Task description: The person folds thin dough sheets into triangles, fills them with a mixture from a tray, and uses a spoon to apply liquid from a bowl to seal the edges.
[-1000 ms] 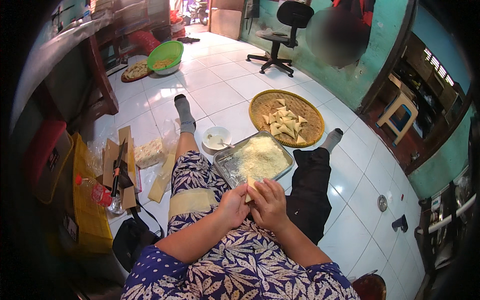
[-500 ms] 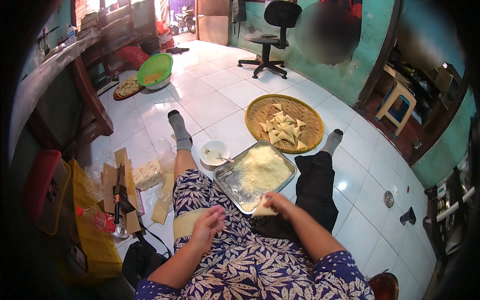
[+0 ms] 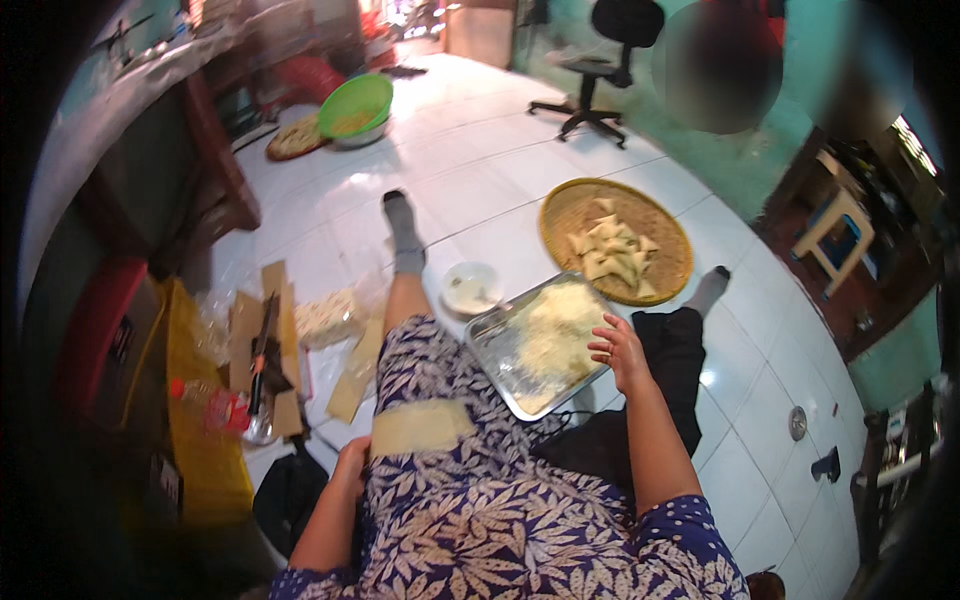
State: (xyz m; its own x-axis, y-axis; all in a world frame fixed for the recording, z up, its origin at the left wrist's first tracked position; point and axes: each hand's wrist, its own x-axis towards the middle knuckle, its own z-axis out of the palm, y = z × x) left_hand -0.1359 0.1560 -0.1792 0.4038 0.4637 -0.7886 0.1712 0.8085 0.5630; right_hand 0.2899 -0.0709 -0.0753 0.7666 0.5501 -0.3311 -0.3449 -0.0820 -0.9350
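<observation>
The right hand (image 3: pixel 620 350) hovers half open over the right edge of the metal tray (image 3: pixel 490 345) of pale shredded filling (image 3: pixel 555 335), holding nothing. Left of the tray, a pale dough sheet (image 3: pixel 420 427) lies across the thigh, and the left hand (image 3: pixel 352 463) rests beside that sheet, seemingly loosely curled and empty.

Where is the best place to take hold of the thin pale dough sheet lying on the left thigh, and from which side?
Probably at a short end of the thin pale dough sheet, pinched lightly and peeled upward. It lies flat across the left thigh in the patterned dress, so no edge stands up. The left hand rests beside its left end, so coming from that outer side seems easiest.
</observation>
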